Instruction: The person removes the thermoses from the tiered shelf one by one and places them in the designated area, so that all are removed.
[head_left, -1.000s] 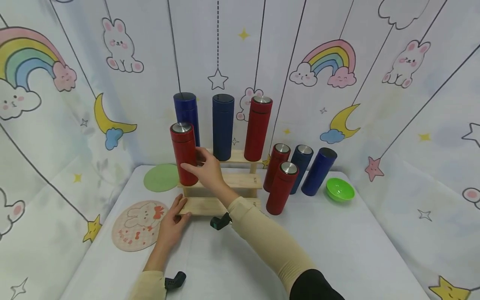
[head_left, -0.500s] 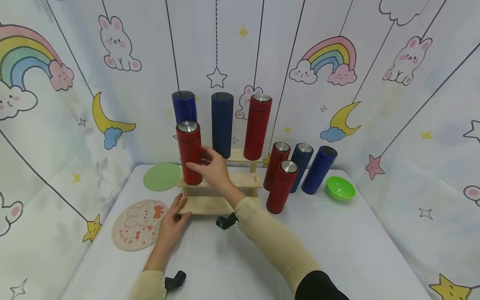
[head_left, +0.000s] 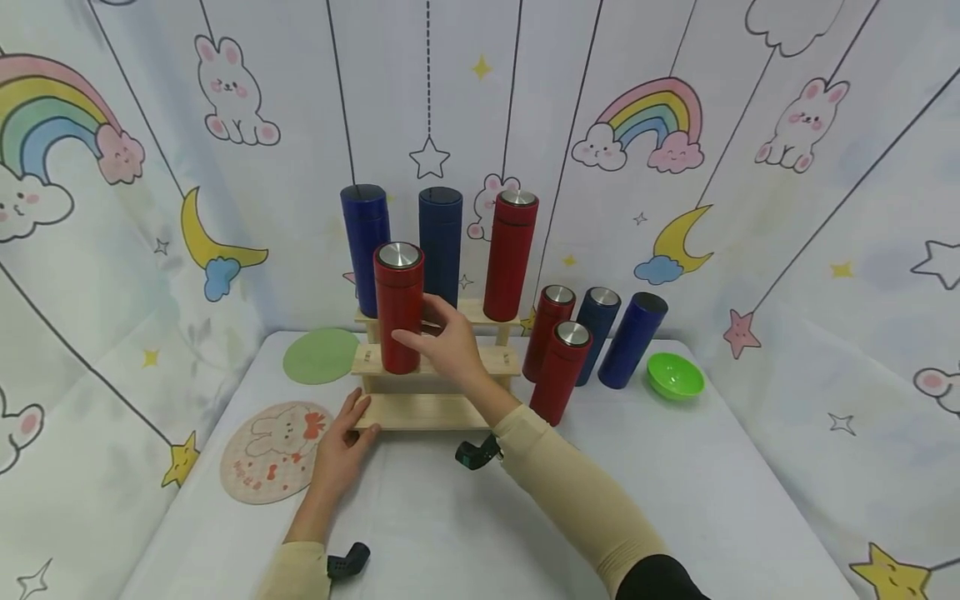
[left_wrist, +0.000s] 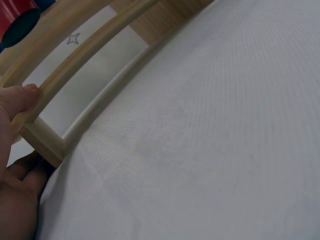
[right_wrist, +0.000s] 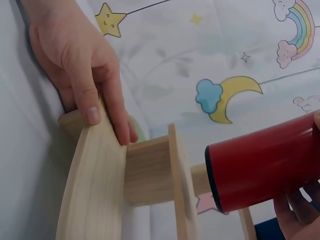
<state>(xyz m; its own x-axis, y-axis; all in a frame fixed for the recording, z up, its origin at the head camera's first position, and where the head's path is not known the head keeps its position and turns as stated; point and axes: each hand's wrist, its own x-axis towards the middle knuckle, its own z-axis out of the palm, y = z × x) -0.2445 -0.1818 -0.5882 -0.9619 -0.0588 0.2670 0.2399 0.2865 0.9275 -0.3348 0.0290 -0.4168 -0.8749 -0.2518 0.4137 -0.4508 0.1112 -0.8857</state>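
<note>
Mats first: pink bunny mat (head_left: 274, 452) and green mat (head_left: 321, 355), flat round discs, thin, look soft, lying on the white cloth surface (head_left: 465, 533). Left hand (head_left: 339, 446) grips the front left corner of the wooden rack (head_left: 442, 360), thumb on top of the bottom step, fingers (right_wrist: 120, 117) curled round its edge; bracing it, I judge. Rack is pale bare wood, three steps, stiff, sharp-edged, probably light enough to slide on cloth.

Red flask (head_left: 398, 307) stands upright on the middle step, left part. Right hand (head_left: 448, 340) holds its lower body from the right side, fingers wrapped partway round; base looks on or barely off the wood, cannot tell. Flask: tall smooth cylinder, matte red coat, shiny steel cap, rigid. Judged moderately heavy, top-heavy, a bit slippery; best gripped round mid-body, not the cap.

Top step carries two blue flasks (head_left: 365, 246) and another red one (head_left: 509, 254). Right of the rack, four more flasks (head_left: 592, 346) crowd together, then a glossy green bowl (head_left: 675, 377), plastic-looking.
</note>
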